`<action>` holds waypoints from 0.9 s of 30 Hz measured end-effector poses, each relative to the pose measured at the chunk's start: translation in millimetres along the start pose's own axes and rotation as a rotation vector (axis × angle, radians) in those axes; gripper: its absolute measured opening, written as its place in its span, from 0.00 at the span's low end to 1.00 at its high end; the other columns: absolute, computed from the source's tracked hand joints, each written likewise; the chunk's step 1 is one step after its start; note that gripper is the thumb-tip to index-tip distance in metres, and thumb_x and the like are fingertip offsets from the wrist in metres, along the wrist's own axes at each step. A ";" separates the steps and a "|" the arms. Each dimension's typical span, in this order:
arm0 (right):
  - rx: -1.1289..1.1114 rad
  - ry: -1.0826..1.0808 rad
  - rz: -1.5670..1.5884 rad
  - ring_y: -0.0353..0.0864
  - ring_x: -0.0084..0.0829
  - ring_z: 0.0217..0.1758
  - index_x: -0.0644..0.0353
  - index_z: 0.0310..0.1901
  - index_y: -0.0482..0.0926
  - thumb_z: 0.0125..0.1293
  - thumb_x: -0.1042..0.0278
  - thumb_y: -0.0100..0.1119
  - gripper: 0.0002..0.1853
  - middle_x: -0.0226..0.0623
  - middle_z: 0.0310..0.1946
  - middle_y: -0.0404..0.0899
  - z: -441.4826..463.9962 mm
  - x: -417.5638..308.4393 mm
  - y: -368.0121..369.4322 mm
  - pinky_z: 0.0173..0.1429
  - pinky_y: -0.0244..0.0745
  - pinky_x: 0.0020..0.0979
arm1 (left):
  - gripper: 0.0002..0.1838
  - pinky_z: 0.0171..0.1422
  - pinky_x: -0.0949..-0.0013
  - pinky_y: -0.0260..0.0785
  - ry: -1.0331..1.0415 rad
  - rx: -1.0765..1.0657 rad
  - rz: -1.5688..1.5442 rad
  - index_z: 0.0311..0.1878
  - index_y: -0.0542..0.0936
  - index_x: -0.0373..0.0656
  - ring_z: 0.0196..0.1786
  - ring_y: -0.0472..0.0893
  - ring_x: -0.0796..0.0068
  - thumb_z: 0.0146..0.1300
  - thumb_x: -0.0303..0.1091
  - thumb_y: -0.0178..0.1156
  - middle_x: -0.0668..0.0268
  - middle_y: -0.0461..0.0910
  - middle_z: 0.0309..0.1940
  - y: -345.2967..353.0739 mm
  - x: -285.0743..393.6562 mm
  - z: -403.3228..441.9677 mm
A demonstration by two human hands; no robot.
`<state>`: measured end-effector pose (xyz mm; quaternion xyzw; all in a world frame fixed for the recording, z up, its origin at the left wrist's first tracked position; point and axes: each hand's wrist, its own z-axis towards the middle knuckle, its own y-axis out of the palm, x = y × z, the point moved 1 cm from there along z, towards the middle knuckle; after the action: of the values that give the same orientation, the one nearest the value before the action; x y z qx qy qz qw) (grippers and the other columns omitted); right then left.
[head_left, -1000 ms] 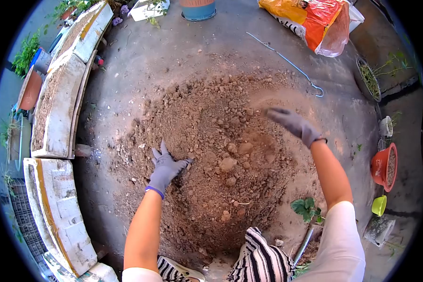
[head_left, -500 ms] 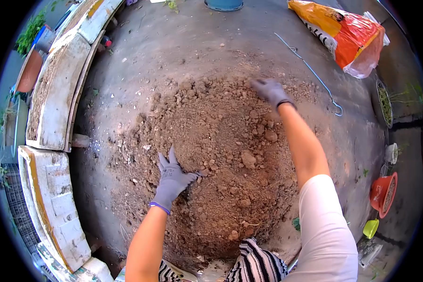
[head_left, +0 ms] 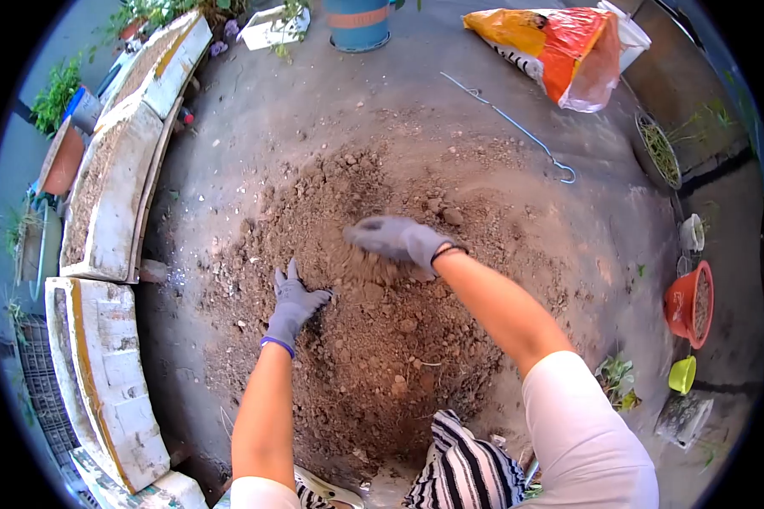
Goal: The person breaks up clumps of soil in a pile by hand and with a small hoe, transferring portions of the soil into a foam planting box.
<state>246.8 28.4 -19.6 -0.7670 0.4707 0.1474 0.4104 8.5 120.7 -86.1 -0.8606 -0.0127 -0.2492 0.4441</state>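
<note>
A broad heap of brown, crumbly soil [head_left: 373,356] spreads over the ground in front of me. My left hand [head_left: 294,307], in a grey glove with a purple cuff, rests on the heap's left side with its fingers spread. Over the middle of the heap is my right hand [head_left: 392,239], also grey-gloved, its fingers stretched to the left and a little blurred. Loose soil streaks beneath that palm, and its fingertips touch the dirt. Small clods [head_left: 452,216] lie beyond my right wrist.
White foam planter boxes [head_left: 115,373] line the left side. A blue pot [head_left: 356,24] stands at the back. An orange-and-red bag [head_left: 560,47] and a blue wire hanger [head_left: 518,127] lie at upper right. A red pot [head_left: 686,304] stands to the right.
My right hand has swept from the heap's far right edge in to its middle, dragging soil along. The left hand remains spread on the soil. The view has shifted, showing more of the back.
</note>
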 end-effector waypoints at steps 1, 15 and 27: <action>-0.040 -0.041 0.078 0.68 0.47 0.71 0.48 0.70 0.67 0.59 0.21 0.45 0.46 0.42 0.69 0.67 -34.0 -16.1 -0.4 0.74 0.61 0.43 | 0.62 0.80 0.55 0.45 0.012 -0.005 -0.021 0.77 0.49 0.46 0.78 0.46 0.40 0.42 0.47 0.77 0.39 0.40 0.76 -0.2 -1.3 -5.8; 0.182 0.056 0.157 0.67 0.36 0.71 0.40 0.71 0.66 0.73 0.43 0.45 0.27 0.32 0.68 0.69 -69.4 -4.0 -36.1 0.76 0.59 0.41 | 0.54 0.79 0.50 0.48 0.037 -0.239 0.106 0.78 0.46 0.47 0.78 0.46 0.41 0.55 0.52 0.66 0.47 0.43 0.77 3.1 -18.7 -89.2; 0.185 0.229 -0.224 0.66 0.49 0.71 0.59 0.67 0.69 0.67 0.28 0.34 0.43 0.47 0.67 0.69 119.3 19.5 -32.2 0.73 0.61 0.42 | 0.59 0.77 0.42 0.47 -0.097 -0.310 0.139 0.78 0.45 0.44 0.78 0.41 0.40 0.51 0.52 0.71 0.51 0.33 0.79 10.2 -16.7 -68.7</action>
<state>303.1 115.4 -89.7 -0.7853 0.4377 -0.0314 0.4367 -32.3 64.9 -68.1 -0.9286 0.0641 -0.1750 0.3209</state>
